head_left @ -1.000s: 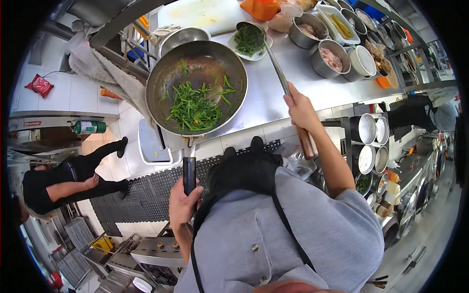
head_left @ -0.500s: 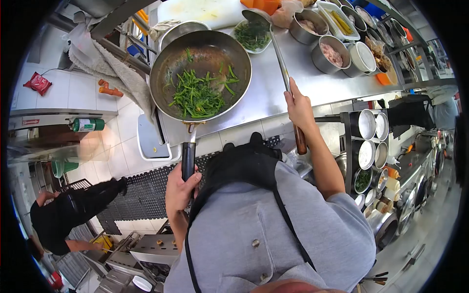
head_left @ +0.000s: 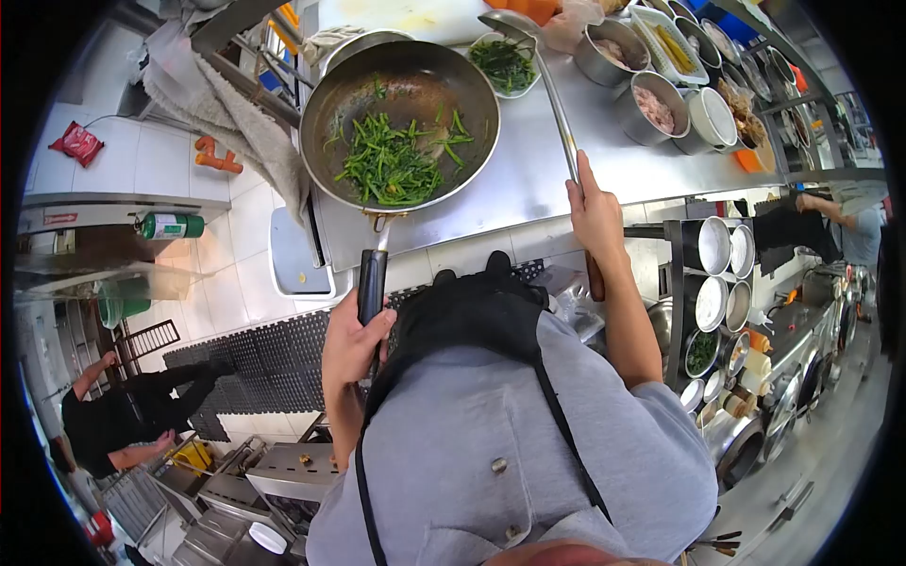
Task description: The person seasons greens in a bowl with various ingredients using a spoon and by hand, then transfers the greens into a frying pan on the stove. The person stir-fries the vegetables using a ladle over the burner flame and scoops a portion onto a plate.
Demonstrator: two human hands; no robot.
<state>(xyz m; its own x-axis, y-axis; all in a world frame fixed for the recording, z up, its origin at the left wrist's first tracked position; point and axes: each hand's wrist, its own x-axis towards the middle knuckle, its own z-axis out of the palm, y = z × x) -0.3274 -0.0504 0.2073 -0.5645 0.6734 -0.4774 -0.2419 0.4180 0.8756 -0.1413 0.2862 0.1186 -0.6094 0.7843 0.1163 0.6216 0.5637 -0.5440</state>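
My left hand [head_left: 354,341] is wrapped round the black handle of a wok [head_left: 326,104], which is tilted over the edge of the steel counter. Cut green vegetables [head_left: 392,162] lie in the wok. My right hand [head_left: 596,215] grips the wooden-ended handle of a long metal ladle [head_left: 559,99]. The ladle's bowl is at the far side of the counter, above the rim of a white dish [head_left: 517,92]. That dish holds dark green leaves [head_left: 500,64], beside the wok's right rim.
Metal pots of pink meat [head_left: 653,108] and other food line the steel counter [head_left: 557,170] at right. A white cutting board [head_left: 425,17] lies behind the wok. A white bin [head_left: 300,259] stands below left. Co-workers [head_left: 123,410] are at far left and far right.
The leaves lay in the ladle and now lie in the dish; the ladle's bowl has lifted off them. The wok has shifted slightly up and right. The co-worker at left has moved.
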